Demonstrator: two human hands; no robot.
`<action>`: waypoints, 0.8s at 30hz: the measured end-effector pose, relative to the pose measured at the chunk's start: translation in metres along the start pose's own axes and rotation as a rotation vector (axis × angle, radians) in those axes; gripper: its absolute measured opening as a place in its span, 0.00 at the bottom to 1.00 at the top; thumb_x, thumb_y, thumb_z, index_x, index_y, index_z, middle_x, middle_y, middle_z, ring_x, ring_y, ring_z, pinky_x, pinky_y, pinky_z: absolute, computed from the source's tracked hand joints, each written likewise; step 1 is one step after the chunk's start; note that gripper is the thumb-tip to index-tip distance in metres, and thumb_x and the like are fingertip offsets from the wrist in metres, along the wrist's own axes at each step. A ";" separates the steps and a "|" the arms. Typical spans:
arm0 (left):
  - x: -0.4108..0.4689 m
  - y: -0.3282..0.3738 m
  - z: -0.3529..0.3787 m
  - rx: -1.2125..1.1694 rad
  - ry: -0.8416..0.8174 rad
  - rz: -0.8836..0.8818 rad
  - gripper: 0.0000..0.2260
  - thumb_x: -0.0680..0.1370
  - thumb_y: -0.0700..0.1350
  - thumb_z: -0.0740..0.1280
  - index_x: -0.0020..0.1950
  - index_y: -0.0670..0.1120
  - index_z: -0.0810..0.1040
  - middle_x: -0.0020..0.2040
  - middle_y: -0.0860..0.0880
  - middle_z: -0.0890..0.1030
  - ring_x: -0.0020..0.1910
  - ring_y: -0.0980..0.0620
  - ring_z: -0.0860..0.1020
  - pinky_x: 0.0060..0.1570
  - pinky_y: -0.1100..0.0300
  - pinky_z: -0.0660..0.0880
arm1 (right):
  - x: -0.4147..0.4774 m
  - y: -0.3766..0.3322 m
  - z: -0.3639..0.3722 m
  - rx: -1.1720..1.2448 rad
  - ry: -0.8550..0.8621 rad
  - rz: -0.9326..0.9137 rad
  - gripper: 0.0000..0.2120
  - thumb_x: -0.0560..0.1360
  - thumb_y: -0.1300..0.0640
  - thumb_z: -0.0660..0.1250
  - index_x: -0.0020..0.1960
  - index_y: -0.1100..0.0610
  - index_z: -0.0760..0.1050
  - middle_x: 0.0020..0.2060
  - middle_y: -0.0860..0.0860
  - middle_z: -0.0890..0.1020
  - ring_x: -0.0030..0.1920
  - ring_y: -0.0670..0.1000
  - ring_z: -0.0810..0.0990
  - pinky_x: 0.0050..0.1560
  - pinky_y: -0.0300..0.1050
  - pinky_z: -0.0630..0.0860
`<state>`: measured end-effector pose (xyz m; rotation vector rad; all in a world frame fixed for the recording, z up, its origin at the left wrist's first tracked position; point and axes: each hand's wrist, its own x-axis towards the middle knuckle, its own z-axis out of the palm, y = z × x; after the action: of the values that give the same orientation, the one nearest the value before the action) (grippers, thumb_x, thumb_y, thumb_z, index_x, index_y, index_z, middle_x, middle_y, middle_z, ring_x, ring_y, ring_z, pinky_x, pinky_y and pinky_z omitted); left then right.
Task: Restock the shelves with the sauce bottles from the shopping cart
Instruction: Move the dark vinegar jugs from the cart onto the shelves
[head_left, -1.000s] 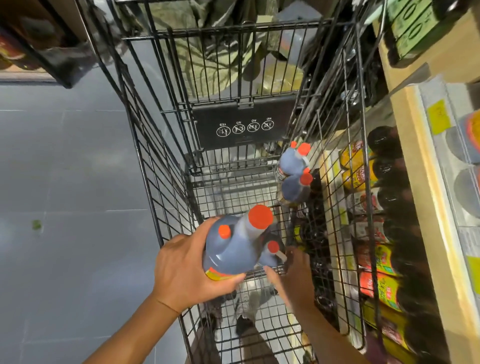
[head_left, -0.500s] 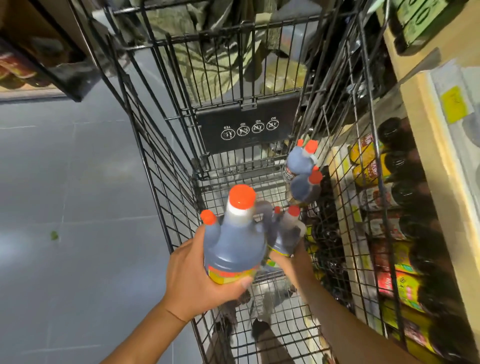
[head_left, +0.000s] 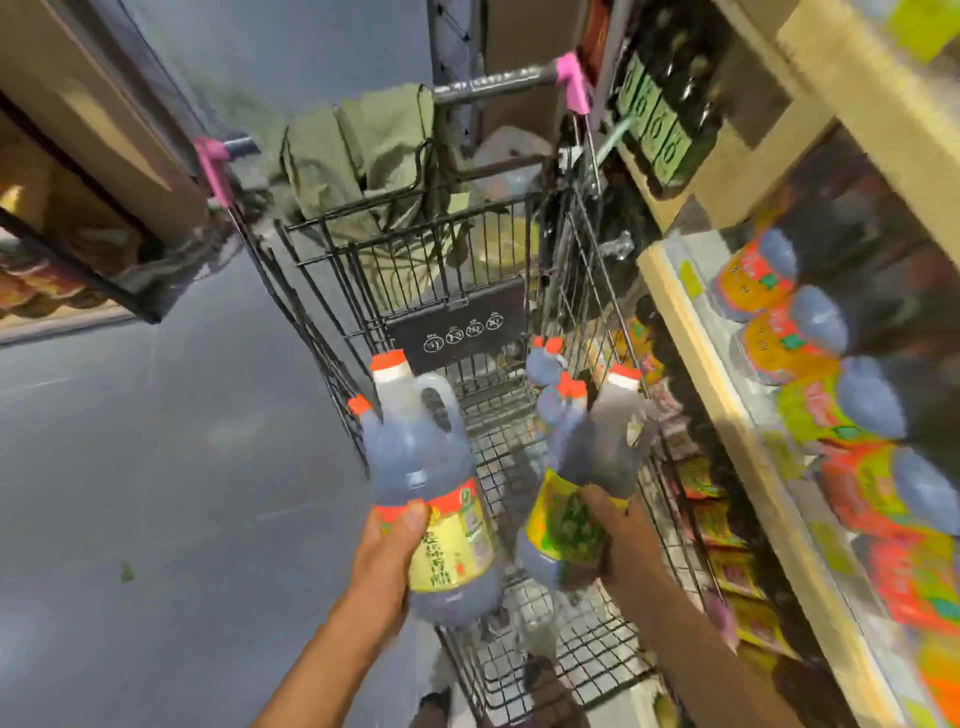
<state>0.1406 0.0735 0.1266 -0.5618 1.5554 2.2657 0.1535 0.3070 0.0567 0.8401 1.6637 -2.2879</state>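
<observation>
Head view, first voice: Start at the left thumb (head_left: 413, 519), pressed flat across the orange band of the label, other fingers wrapped out of sight behind. Enough of a hold?

Second voice: Judged adequate, though low. Note the left hand (head_left: 387, 551) closed round the lower body of the dark plastic sauce jug with orange caps and a yellow-and-orange label (head_left: 431, 467). Carry that jug upright, with most of the weight likely above the grip.

First voice: And the right?

Second voice: Blurred, so hard to read finely. Can make out the right hand (head_left: 618, 535) curled round the label of a second dark sauce jug with a yellow-green label (head_left: 582, 483), thumb in front. Cannot tell the lie of the remaining fingers. Hold both jugs apart, as now, above the black wire shopping cart (head_left: 597, 644), and lift clear of its rim before swinging anywhere.

First voice: Where to?

Second voice: Toward the pale wooden shelf (head_left: 727, 415) on the right, just beside the cart and lined with similar orange-labelled bottles (head_left: 810, 332). Turn from the waist and lead with the right jug. Set one base down fully before letting go, then bring the left across. Avoid knocking the wire side or the stocked row. Leave the orange-capped bottle standing in the cart (head_left: 543, 364) for the next trip.
</observation>
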 end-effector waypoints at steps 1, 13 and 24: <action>-0.005 0.008 0.000 0.004 -0.033 -0.011 0.47 0.48 0.69 0.82 0.60 0.47 0.77 0.49 0.51 0.87 0.45 0.53 0.86 0.43 0.58 0.82 | -0.013 -0.004 0.005 0.031 0.005 -0.015 0.54 0.48 0.33 0.84 0.67 0.57 0.74 0.55 0.58 0.84 0.53 0.59 0.84 0.49 0.53 0.81; -0.062 0.044 0.030 0.191 -0.265 -0.118 0.27 0.69 0.62 0.62 0.59 0.47 0.80 0.48 0.47 0.88 0.43 0.49 0.86 0.45 0.53 0.83 | -0.152 -0.020 0.004 0.134 0.142 -0.268 0.34 0.58 0.41 0.81 0.59 0.56 0.79 0.51 0.52 0.87 0.51 0.52 0.85 0.49 0.47 0.81; -0.135 0.001 0.115 0.559 -0.655 -0.150 0.33 0.59 0.75 0.68 0.46 0.49 0.85 0.42 0.50 0.88 0.43 0.50 0.86 0.50 0.50 0.81 | -0.271 0.005 -0.068 0.342 0.586 -0.337 0.50 0.51 0.27 0.78 0.65 0.53 0.77 0.55 0.54 0.86 0.53 0.57 0.85 0.51 0.52 0.80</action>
<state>0.2416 0.1735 0.2319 0.1972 1.6006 1.5528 0.4005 0.3215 0.1862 1.5305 1.7514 -2.7996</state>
